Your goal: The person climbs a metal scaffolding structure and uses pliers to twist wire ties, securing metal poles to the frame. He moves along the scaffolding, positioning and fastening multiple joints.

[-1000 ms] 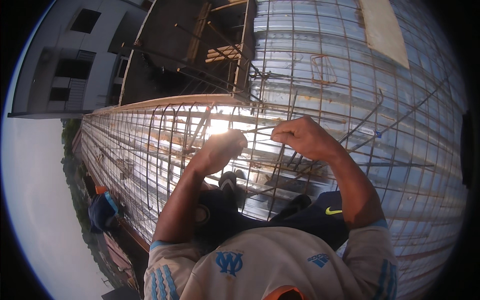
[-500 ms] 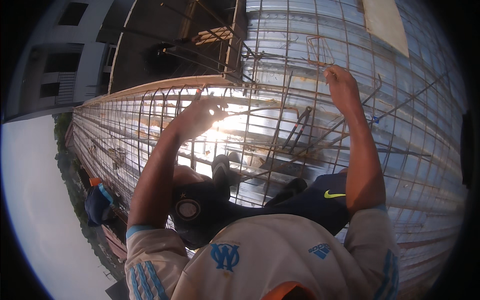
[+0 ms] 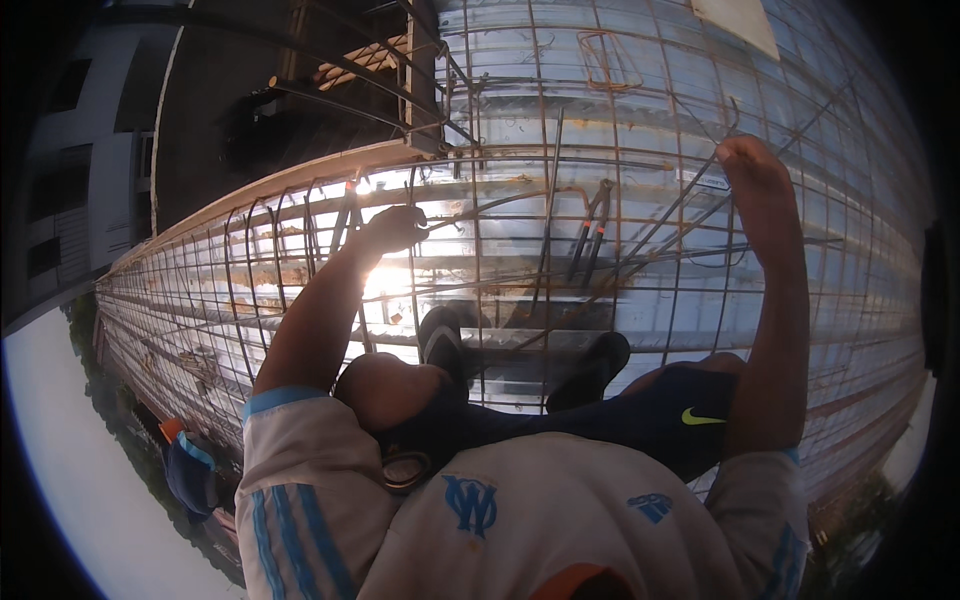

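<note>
My right hand [image 3: 755,172] is raised over the steel bar mesh [image 3: 541,80] at the right. Its fingers are pinched on a thin wire [image 3: 696,121] that runs up and leftward from the fingertips. My left hand [image 3: 390,230] is over the bars near the bright glare, fingers curled. Something thin sticks out by its fingertips, but what it holds cannot be made out. A rusty bent rod [image 3: 510,200] starts just right of this hand. Between my hands, a pair of pincers [image 3: 601,212] with dark and orange handles lies on the mesh.
Rusty rectangular wire loops [image 3: 610,88] lie on the mesh farther off. A wood-edged opening [image 3: 270,185] with projecting bars is at the upper left. My feet [image 3: 440,340] stand among the bars over shiny metal sheeting. Another person [image 3: 190,470] is at the far left.
My right hand has moved right, away from the wire loops, with a wire now showing from its fingers. My left hand has shifted slightly left and its fingers have closed up. The view has tilted.
</note>
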`<state>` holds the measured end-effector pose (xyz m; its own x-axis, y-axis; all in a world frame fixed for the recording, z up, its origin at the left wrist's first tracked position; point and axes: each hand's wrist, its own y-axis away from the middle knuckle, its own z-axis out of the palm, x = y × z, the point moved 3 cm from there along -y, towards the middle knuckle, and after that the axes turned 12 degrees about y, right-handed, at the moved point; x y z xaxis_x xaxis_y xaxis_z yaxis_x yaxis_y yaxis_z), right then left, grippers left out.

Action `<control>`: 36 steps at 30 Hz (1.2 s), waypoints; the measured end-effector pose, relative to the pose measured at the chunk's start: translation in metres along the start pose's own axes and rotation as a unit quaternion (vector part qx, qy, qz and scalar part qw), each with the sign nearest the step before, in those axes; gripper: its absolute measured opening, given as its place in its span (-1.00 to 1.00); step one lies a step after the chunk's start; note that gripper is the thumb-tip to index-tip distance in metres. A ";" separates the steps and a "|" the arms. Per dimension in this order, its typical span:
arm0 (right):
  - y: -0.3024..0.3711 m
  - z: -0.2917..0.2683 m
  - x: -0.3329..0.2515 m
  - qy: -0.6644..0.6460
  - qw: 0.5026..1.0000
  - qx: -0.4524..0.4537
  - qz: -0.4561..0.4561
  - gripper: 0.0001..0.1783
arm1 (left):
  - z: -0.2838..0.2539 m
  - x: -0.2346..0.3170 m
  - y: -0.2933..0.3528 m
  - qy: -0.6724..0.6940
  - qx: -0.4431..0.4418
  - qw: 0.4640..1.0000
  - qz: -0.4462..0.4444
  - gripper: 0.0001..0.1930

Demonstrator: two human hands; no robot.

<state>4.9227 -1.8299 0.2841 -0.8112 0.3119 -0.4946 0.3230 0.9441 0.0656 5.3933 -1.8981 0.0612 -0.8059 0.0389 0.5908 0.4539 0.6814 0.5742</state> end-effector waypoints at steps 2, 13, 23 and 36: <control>0.008 -0.004 -0.013 -0.009 0.994 -0.072 0.078 -0.70 | 0.010 -0.021 -0.003 0.014 -0.029 0.999 -0.021 -0.74; 0.078 0.283 0.021 0.127 0.928 -0.349 -0.026 -0.61 | 0.030 -0.014 0.021 -0.057 -0.105 0.992 -0.046 -0.69; 0.069 0.388 0.023 0.156 0.945 -0.207 0.201 -0.51 | 0.034 -0.103 0.036 0.119 -0.071 0.983 -0.122 -0.69; 0.054 0.317 -0.016 -0.009 0.995 -0.022 0.099 -0.69 | 0.056 -0.112 -0.004 0.132 -0.048 0.989 -0.034 -0.70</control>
<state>5.1081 -1.8179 0.0208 -0.7249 0.4913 -0.4828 0.4539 0.8679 0.2016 5.4602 -1.8638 -0.0389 -0.7134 -0.2057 0.6699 0.4470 0.6026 0.6611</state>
